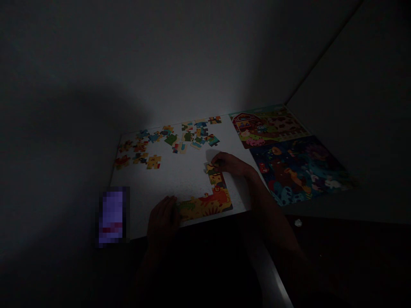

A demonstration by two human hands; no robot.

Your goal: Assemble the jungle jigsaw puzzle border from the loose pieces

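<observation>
An L-shaped run of joined jigsaw pieces [205,205] lies near the front edge of the white table, orange and red with green animals. Its short arm rises on the right side. My right hand [229,164] is at the top of that arm, thumb and fingers pinched on a puzzle piece [209,168]; the fingers partly cover it, and I cannot tell if it is fully joined. At the left end of the run rests my left hand [163,217], its fingers laid on the table against the pieces, holding nothing that shows.
Several loose puzzle pieces [188,136] are scattered along the back and left of the table [189,175]. To the right lie a finished farm picture [272,126] and a dark blue animal picture [298,171]. A blurred purple screen [112,216] is at the left edge. Light is dim.
</observation>
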